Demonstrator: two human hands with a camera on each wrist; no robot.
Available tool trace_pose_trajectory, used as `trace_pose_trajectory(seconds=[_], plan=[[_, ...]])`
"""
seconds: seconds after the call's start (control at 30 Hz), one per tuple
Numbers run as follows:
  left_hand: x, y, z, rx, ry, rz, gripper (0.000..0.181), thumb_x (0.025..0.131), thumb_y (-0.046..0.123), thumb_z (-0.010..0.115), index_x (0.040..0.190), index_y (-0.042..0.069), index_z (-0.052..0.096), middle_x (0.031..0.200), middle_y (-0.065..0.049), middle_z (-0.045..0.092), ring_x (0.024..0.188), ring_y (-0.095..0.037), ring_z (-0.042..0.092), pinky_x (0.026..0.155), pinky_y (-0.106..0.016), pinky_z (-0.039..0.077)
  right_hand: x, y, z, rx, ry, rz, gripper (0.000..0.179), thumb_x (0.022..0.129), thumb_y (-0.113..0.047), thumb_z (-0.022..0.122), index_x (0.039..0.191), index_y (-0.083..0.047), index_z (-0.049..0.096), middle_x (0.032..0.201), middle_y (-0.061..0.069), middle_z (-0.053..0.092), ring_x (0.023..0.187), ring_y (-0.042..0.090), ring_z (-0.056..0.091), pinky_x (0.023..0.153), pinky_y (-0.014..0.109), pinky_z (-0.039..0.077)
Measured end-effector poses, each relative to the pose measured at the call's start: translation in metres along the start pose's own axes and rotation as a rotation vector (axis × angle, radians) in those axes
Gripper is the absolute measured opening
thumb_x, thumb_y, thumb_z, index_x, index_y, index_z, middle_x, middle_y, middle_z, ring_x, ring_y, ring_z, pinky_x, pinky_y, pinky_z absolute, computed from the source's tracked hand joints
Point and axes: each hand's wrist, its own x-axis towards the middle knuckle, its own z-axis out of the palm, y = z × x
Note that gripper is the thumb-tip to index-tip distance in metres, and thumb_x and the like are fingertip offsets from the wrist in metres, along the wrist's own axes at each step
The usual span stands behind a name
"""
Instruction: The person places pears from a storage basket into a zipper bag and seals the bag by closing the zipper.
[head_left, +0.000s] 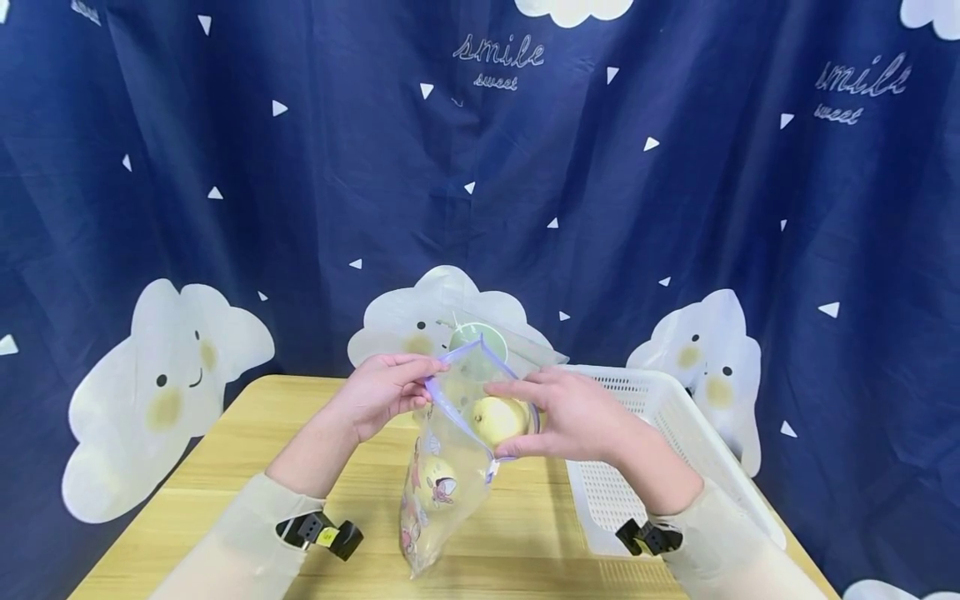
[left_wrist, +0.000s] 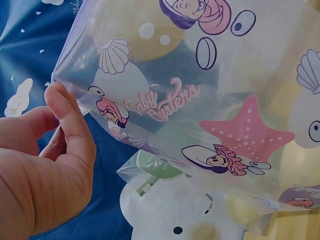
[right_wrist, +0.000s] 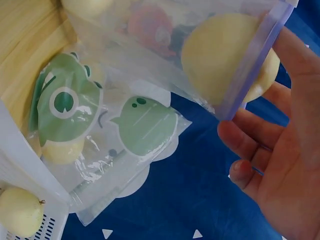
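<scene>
A clear zip bag with a purple rim and printed shells and starfish hangs between both hands. My left hand pinches its rim at the left of the mouth; the left wrist view shows that hand at the bag's edge. My right hand holds a yellow pear in the mouth, thumb below and fingers above. In the right wrist view, the pear lies partly past the purple rim, hiding some fingertips of the right hand. Another yellow fruit is lower in the bag.
A white perforated basket stands at the right of the wooden table, with a pale yellow pear inside. Behind the held bag is another clear bag with green prints and yellow fruit. A dark blue curtain hangs behind.
</scene>
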Motion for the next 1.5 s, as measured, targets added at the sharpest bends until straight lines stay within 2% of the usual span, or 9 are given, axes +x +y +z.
trace_pose_trajectory(seconds=[0.1, 0.2, 0.37, 0.47, 0.57, 0.97, 1.1, 1.3, 1.5], plan=[[0.000, 0.000, 0.000, -0.001, -0.005, 0.007, 0.013, 0.106, 0.013, 0.073, 0.111, 0.005, 0.081, 0.079, 0.002, 0.070, 0.067, -0.005, 0.065, 0.069, -0.014, 0.061, 0.000, 0.002, 0.000, 0.054, 0.005, -0.018, 0.063, 0.091, -0.062, 0.083, 0.143, -0.029, 0.073, 0.100, -0.010, 0.075, 0.076, 0.000, 0.062, 0.071, 0.024, 0.055], [-0.001, 0.001, -0.001, -0.011, -0.012, 0.013, 0.014, 0.107, 0.013, 0.072, 0.112, 0.004, 0.081, 0.079, 0.003, 0.070, 0.067, -0.003, 0.064, 0.068, -0.013, 0.060, -0.001, 0.006, -0.001, 0.112, 0.042, -0.027, 0.049, 0.098, -0.049, 0.081, 0.141, -0.026, 0.074, 0.095, -0.013, 0.074, 0.067, -0.006, 0.052, 0.064, 0.019, 0.050], [-0.001, 0.001, -0.003, -0.017, -0.020, 0.012, 0.014, 0.106, 0.013, 0.072, 0.113, 0.004, 0.081, 0.080, 0.004, 0.071, 0.066, -0.002, 0.064, 0.068, -0.013, 0.059, -0.004, 0.016, -0.005, 0.156, 0.150, 0.016, 0.036, 0.101, -0.033, 0.079, 0.136, -0.024, 0.076, 0.097, -0.015, 0.078, 0.072, 0.001, 0.061, 0.064, 0.020, 0.054], [-0.001, 0.000, -0.005, -0.014, -0.020, 0.015, 0.015, 0.106, 0.012, 0.073, 0.114, 0.003, 0.081, 0.080, 0.004, 0.071, 0.067, -0.002, 0.065, 0.068, -0.013, 0.060, -0.007, 0.028, -0.005, 0.156, 0.197, 0.069, 0.033, 0.101, -0.030, 0.079, 0.134, -0.024, 0.077, 0.100, -0.013, 0.079, 0.076, 0.005, 0.064, 0.065, 0.022, 0.056], [-0.002, -0.002, -0.007, -0.009, -0.021, 0.018, 0.016, 0.106, 0.012, 0.073, 0.115, 0.002, 0.081, 0.080, 0.003, 0.071, 0.068, -0.003, 0.065, 0.069, -0.014, 0.060, -0.009, 0.046, -0.001, 0.156, 0.206, 0.125, 0.034, 0.101, -0.028, 0.079, 0.134, -0.022, 0.076, 0.103, -0.009, 0.081, 0.078, 0.005, 0.066, 0.066, 0.024, 0.056], [-0.002, -0.006, -0.011, -0.033, -0.020, 0.009, 0.012, 0.106, 0.009, 0.071, 0.110, 0.004, 0.081, 0.079, 0.004, 0.072, 0.069, -0.003, 0.065, 0.068, -0.013, 0.060, -0.026, 0.117, 0.031, 0.157, 0.039, 0.406, 0.048, 0.102, -0.036, 0.076, 0.142, -0.009, 0.069, 0.124, 0.017, 0.075, 0.097, 0.031, 0.073, 0.084, 0.046, 0.060], [-0.002, -0.007, -0.013, -0.037, -0.019, 0.010, 0.012, 0.107, 0.009, 0.070, 0.109, 0.005, 0.081, 0.079, 0.003, 0.072, 0.069, -0.003, 0.065, 0.067, -0.013, 0.060, -0.028, 0.134, 0.041, 0.162, -0.006, 0.464, 0.056, 0.098, -0.038, 0.079, 0.142, -0.005, 0.068, 0.126, 0.023, 0.072, 0.102, 0.037, 0.072, 0.091, 0.054, 0.059], [-0.001, -0.007, -0.013, -0.040, -0.023, 0.009, 0.012, 0.106, 0.009, 0.070, 0.106, 0.007, 0.082, 0.079, 0.003, 0.072, 0.069, -0.003, 0.066, 0.068, -0.013, 0.060, -0.030, 0.158, 0.058, 0.190, -0.133, 0.554, 0.065, 0.096, -0.039, 0.080, 0.149, -0.004, 0.063, 0.137, 0.031, 0.066, 0.122, 0.047, 0.066, 0.107, 0.064, 0.054], [0.000, -0.007, -0.013, -0.037, -0.021, 0.002, 0.012, 0.106, 0.010, 0.071, 0.108, 0.005, 0.082, 0.079, 0.003, 0.073, 0.069, -0.003, 0.066, 0.068, -0.013, 0.061, -0.036, 0.169, 0.076, 0.255, -0.228, 0.576, 0.073, 0.096, -0.033, 0.083, 0.156, -0.002, 0.056, 0.153, 0.031, 0.060, 0.146, 0.055, 0.051, 0.122, 0.069, 0.043]])
